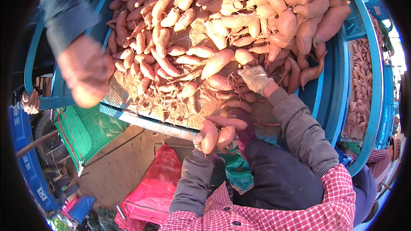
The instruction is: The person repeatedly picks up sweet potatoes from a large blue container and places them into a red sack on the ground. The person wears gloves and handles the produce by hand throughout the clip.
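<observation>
My left hand (198,142) holds a cluster of sweet potatoes (209,137) near the front edge of the truck bed, above my lap; most of its fingers are hidden beneath them. My right hand (255,78), in a soiled light glove, reaches into the edge of the large sweet potato heap (189,22). Its fingertips are next to a rounded sweet potato (244,57) and some stringy roots. Whether those fingers grip anything cannot be seen. Smaller roots and soil lie on the bare bed floor (128,94) to the left.
Blue metal side rails (374,102) flank the bed. Another person's blurred arm (72,16) enters from the upper left with a sweet potato. A red mesh bag (154,183) and a green mesh bag (93,131) sit below the bed edge. A second load (359,86) lies beyond the right rail.
</observation>
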`<state>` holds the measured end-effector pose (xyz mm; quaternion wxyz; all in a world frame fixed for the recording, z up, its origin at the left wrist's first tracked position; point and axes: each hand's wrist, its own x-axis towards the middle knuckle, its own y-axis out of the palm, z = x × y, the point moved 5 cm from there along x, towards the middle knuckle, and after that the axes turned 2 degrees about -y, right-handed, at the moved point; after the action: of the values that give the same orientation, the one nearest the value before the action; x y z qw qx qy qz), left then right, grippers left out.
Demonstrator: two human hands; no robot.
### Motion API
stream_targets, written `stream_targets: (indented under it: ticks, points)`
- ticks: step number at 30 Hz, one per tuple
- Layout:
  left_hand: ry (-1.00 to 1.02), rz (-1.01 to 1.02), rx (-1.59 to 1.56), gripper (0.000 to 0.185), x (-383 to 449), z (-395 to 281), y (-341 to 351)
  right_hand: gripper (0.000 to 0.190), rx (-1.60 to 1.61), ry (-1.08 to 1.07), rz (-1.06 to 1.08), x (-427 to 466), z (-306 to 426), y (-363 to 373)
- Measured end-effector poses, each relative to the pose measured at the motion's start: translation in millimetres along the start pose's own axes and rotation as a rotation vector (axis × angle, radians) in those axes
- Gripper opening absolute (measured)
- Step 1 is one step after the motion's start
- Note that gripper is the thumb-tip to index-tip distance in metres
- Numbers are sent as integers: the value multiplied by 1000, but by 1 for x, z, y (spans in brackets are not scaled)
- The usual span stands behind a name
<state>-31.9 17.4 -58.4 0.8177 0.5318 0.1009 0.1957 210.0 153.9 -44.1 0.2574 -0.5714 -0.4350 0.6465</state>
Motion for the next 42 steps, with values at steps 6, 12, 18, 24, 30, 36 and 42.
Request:
stream_targets:
  ticks: [6,12,18,24,30,36,42]
  points:
    - [-5,400,274,80,-3,-5,10,33,173,191,-242,-32,-20,-19]
    - [-496,-222,649,100,9,-4,-34,38,567,-65,-297,-113,33,-109]
    - [21,21,1392,94,9,63,75,48,744,-437,-152,-130,124,-70]
    - [339,11,1536,91,-42,69,121,54,1332,-512,127,-146,167,-70]
    - [980,-779,2229,66,-206,80,211,30,1195,-360,-174,-138,134,-36]
    - [1207,-1214,1549,58,-448,113,204,27,763,106,-464,-111,23,33]
    - [1137,-1285,692,61,-657,184,83,50,502,108,-243,-58,26,29]
